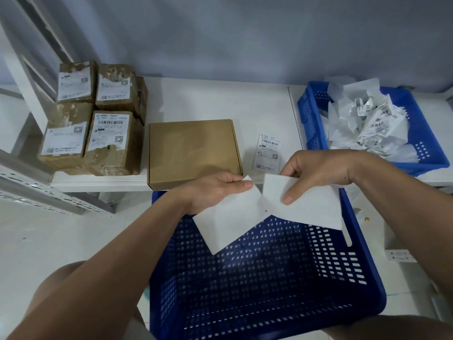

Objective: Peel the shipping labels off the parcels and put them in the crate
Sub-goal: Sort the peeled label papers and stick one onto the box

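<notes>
My left hand (pixel 215 190) pinches one side of a white label sheet (pixel 230 217), and my right hand (pixel 316 173) pinches the other side of the sheet, which is creased or split down the middle. Both hold it above a large blue perforated crate (pixel 318 278) with nothing visible inside. A plain brown flat parcel (pixel 193 150) lies on the white table just beyond my left hand. A printed shipping label (pixel 268 153) lies flat on the table to the right of that parcel.
Several brown parcels with labels (pixel 95 119) are stacked at the table's back left. A blue tray (pixel 311 114) at the right holds a pile of crumpled labels and backing paper. A metal shelf frame (pixel 36 187) stands at the left.
</notes>
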